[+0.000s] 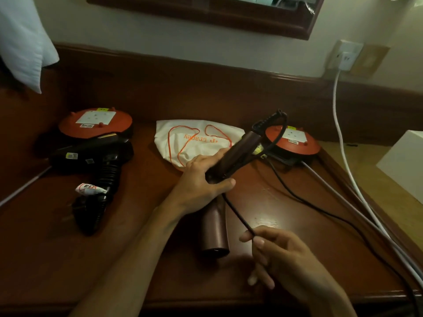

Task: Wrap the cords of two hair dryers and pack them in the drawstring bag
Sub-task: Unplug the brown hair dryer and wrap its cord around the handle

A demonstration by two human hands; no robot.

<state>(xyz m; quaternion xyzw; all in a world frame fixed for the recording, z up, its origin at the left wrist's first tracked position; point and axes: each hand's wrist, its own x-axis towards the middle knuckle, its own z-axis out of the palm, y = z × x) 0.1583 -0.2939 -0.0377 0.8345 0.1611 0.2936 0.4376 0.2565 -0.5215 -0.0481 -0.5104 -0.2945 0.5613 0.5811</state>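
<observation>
1. A dark reddish wooden table (142,236) stands against a pale wall, with a dark-framed mirror (206,14) above and a white wall socket (345,56) at the right, a white cable (338,133) hanging down from it
2. The brown hair dryer (231,156) is glossy maroon, its folding handle angled up toward the back of the table and its barrel pointing down at the table near the front
3. The left hand (201,177) grips the brown hair dryer at the joint of handle and barrel, fingers and thumb curled round it
4. Its black cord (238,213) leaves the handle tip, loops down past the left hand and runs to the right hand (274,257), which pinches it between thumb and fingertips
5. The black hair dryer (91,156) lies on the left of the table, its cord already wound round the handle, with a white tag on it
6. The white drawstring bag (194,140) lies flat behind the left hand, its orange string loose on top
7. Two orange cable reels (96,122) sit at the back, one on each side of the bag
</observation>
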